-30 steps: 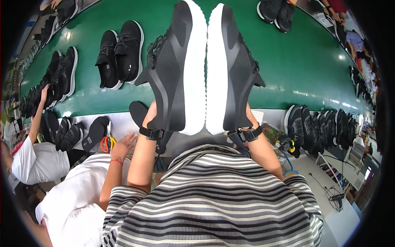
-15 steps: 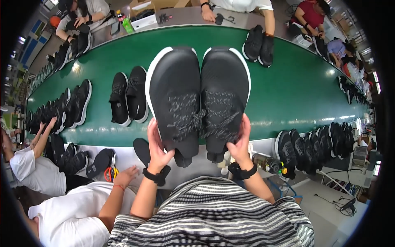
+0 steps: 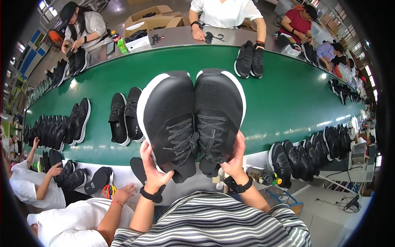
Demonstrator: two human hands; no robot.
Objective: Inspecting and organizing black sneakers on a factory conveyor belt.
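Two black sneakers with white soles and speckled laces are held up side by side in front of me, toes pointing away. My left hand (image 3: 154,168) grips the left sneaker (image 3: 168,111) by its outer side near the heel, thumb toward the opening. On the other side, my right hand (image 3: 234,158) holds the right sneaker (image 3: 220,105) the same way. The shoes' inner edges touch along the middle. Behind them lies the green conveyor table (image 3: 284,107), partly hidden by the pair. A dark wristband sits on each of my wrists.
Left of the pair stand two more black sneakers (image 3: 118,119), with a row of shoes (image 3: 53,129) beyond. More shoes (image 3: 284,160) line the right edge near a bottle (image 3: 263,176). Orange-handled scissors (image 3: 109,190) lie by a neighbour's hand (image 3: 124,192). Across, a person handles another pair (image 3: 245,61).
The sneakers and my hands sit lower in the view, and more of the far side shows. The shoes' toes are tilted slightly more apart. My grip on both stays the same.
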